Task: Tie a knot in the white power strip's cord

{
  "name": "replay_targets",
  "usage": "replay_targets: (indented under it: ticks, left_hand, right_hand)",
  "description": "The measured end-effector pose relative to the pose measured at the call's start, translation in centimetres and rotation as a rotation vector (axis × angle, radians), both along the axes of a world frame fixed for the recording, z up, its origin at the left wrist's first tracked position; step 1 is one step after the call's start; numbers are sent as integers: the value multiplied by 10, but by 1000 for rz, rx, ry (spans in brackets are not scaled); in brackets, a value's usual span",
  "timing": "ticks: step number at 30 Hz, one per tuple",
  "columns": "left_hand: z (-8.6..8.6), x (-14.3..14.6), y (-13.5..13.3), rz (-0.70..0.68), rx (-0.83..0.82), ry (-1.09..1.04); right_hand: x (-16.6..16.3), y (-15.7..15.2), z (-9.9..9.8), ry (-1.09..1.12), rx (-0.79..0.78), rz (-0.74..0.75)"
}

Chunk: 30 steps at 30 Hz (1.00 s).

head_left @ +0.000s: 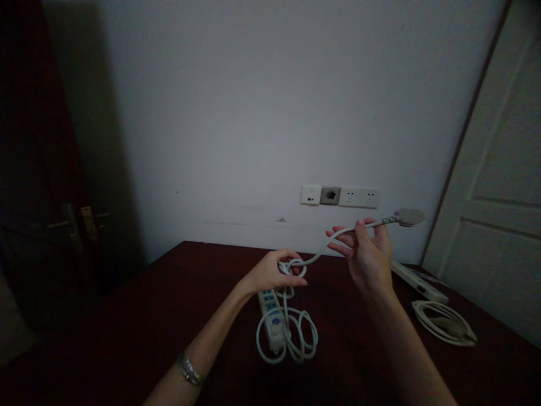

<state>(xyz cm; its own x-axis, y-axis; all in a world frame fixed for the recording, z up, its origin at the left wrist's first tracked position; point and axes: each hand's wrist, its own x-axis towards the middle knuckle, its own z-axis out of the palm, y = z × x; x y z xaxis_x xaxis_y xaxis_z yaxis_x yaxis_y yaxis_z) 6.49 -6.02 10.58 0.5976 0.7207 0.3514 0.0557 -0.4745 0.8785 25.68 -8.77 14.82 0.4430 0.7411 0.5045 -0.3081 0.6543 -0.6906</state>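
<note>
My left hand (274, 273) is closed on the white cord (316, 256) just above the power strip (270, 316), with the fingers pinched around a small turn of it. My right hand (368, 256) is higher and further right. Its fingers curl narrowly around the same cord a little short of the plug (408, 217). The plug juts past the hand in mid-air, below and to the right of the wall sockets (340, 196) and seated in none of them.

The power strip lies flat on the dark red counter (169, 316), its near end ringed by several loose loops (296, 338) of the cord.

As I read it, the cord work is roughly midway. Part of the length sits in loops on the counter, and the last stretch hangs in a slack curve between my two hands. The loops look untied and uneven, and the plug end is free, so that stretch seems to be what is left to deal with. From this view I cannot tell whether the cord is being gathered in or let out.

Off to the right a second strip (418, 279) lies on the counter with its own cord in a flat coil (443, 324) — well apart from both hands, and neither hand touches it.
</note>
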Motion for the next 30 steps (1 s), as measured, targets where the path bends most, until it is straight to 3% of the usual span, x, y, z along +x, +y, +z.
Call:
replay_targets:
  ticks: [2,7,13,20,26,30]
  left_hand:
    - [0,-5,5,-155,-131,-41]
    - [-15,-14,24,-462,-637,-275]
    - [-38,-3,28,-652,-801,-269]
    - [-47,5,30,-582,-809,-403]
    - [-36,1,37,-365,-881,-585]
    - [-27,-5,33,-351,-801,-584]
  right_hand:
    - [0,1,-1,24,-16,22]
    - [-1,7,-5,89,-80,98]
    - [-5,20,-17,85,-88,80]
    - [4,30,-23,101,-72,73]
    - [10,31,-23,98,-144,146]
    - [4,29,-24,61,-184,232]
